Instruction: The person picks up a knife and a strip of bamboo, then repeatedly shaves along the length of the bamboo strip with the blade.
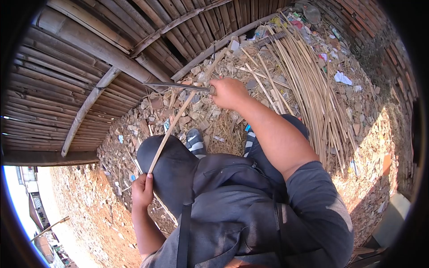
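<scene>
My left hand [143, 190] is closed around the lower end of a long, thin bamboo strip [171, 127]. The strip slants up and to the right, passing over my left knee. In my right hand [229, 94] is the handle of a long knife [181, 85], its dark blade pointing left. That blade crosses the strip toward its upper end, overlapping it in this view. My right fingers are wrapped round the handle, hiding most of it.
A large pile of cut bamboo strips [308, 85] lies on the right. Rubble and litter [205, 118] cover the ground around my sandalled feet. A bamboo-slat wall [62, 85] rises at the left and front, and a brick wall [362, 22] stands at the far right.
</scene>
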### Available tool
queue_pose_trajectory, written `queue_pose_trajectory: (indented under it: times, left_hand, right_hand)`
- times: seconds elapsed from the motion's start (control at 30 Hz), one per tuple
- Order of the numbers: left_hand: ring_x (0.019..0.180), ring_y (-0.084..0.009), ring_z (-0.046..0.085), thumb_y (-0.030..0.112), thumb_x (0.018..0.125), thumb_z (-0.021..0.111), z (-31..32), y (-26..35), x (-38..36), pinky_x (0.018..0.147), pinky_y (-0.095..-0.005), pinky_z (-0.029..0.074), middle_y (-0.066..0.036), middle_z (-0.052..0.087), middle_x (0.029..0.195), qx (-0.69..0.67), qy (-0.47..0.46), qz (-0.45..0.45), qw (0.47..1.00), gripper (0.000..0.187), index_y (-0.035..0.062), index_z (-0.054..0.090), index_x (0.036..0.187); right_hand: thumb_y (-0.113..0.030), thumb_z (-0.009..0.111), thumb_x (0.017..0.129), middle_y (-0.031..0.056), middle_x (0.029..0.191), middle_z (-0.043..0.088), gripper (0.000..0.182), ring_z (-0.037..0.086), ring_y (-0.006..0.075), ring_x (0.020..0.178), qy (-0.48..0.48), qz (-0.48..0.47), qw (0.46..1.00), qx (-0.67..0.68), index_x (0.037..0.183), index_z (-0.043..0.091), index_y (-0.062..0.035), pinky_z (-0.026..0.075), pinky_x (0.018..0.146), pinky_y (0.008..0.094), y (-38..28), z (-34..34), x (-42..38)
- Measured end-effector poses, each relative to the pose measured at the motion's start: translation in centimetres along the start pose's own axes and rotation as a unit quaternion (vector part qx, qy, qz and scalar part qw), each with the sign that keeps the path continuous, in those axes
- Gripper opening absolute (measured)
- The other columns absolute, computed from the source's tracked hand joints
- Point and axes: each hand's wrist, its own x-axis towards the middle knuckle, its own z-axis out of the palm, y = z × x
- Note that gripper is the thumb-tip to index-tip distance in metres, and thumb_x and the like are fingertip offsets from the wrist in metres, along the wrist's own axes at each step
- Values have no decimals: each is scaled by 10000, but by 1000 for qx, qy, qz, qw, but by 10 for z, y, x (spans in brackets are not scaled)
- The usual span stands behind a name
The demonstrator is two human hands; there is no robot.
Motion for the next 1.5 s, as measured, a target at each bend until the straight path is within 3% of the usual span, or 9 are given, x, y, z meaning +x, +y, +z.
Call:
queue_pose_trajectory:
  times: [0.33, 0.43, 0.63, 0.83, 1.03, 1.13, 1.23, 1.33, 1.5]
  left_hand:
    - [553, -165, 416, 278, 1062, 575, 1, -1, 0, 526, -379, 370, -106, 478, 563, -6, 3, -6, 1000, 454, -1, 500, 712]
    - [551, -162, 409, 274, 1063, 573, 1, -6, 1, 523, -377, 363, -103, 469, 560, -9, -4, -1, 1000, 456, 0, 489, 708]
    - [553, -155, 402, 265, 1066, 568, 2, -6, 0, 520, -369, 357, -89, 462, 560, -19, 0, -1, 1000, 452, 4, 487, 706]
    - [555, -150, 393, 258, 1067, 568, 3, -1, 0, 520, -368, 353, -80, 454, 560, -11, 8, 8, 1000, 445, 5, 495, 708]
    - [548, -157, 406, 266, 1064, 576, 2, -2, -1, 519, -372, 362, -95, 464, 560, -6, 9, -1, 1000, 449, 4, 497, 707]
    - [524, -179, 421, 266, 1064, 572, 3, 0, -1, 515, -384, 368, -116, 481, 557, 6, 9, 0, 1000, 451, 3, 498, 704]
    - [498, -214, 431, 268, 1064, 566, 6, 8, -4, 508, -399, 369, -137, 494, 554, 34, 26, -3, 999, 455, 3, 502, 700]
    - [485, -240, 437, 273, 1062, 566, 6, 4, -3, 503, -409, 369, -148, 497, 551, 22, 33, 24, 999, 460, 2, 503, 697]
    - [481, -254, 446, 287, 1062, 568, 2, 1, 1, 502, -414, 373, -157, 491, 545, 28, 10, 15, 999, 475, -1, 496, 691]
  right_hand:
    - [-313, 776, 849, 177, 939, 719, 314, 699, 409, 951, -29, -70, 997, -8, 1042, 667, -90, 552, 816, 524, 2, 1, -1]
    - [-274, 771, 843, 174, 1023, 739, 348, 703, 383, 1015, -77, -83, 993, -29, 1146, 700, -118, 563, 880, 507, -11, -6, -6]
    - [-275, 769, 849, 165, 1046, 745, 351, 709, 364, 1034, -42, -84, 995, -33, 1164, 706, -132, 561, 909, 498, -3, -9, -3]
    - [-328, 782, 843, 166, 954, 734, 366, 699, 394, 983, 38, -3, 999, 12, 1136, 693, -128, 554, 838, 525, 19, -4, 3]
    - [-314, 781, 841, 162, 943, 731, 337, 692, 401, 976, 2, -68, 997, -20, 1092, 680, -113, 552, 834, 525, 1, -7, -1]
    - [-259, 767, 840, 151, 1024, 741, 330, 704, 373, 1012, -65, -107, 991, -51, 1146, 709, -150, 561, 889, 499, -11, -13, -5]
    - [-238, 752, 837, 141, 1020, 743, 308, 708, 364, 1007, -56, -97, 991, -67, 1129, 711, -147, 564, 872, 496, -6, -25, -8]
    - [-201, 728, 834, 134, 1017, 746, 287, 713, 357, 1008, 17, 47, 998, -42, 1115, 713, -144, 566, 860, 495, 22, -25, 5]
    - [-111, 689, 807, 132, 992, 747, 276, 728, 337, 972, 2, -40, 990, -137, 1080, 717, -145, 578, 829, 488, -1, -22, -9]
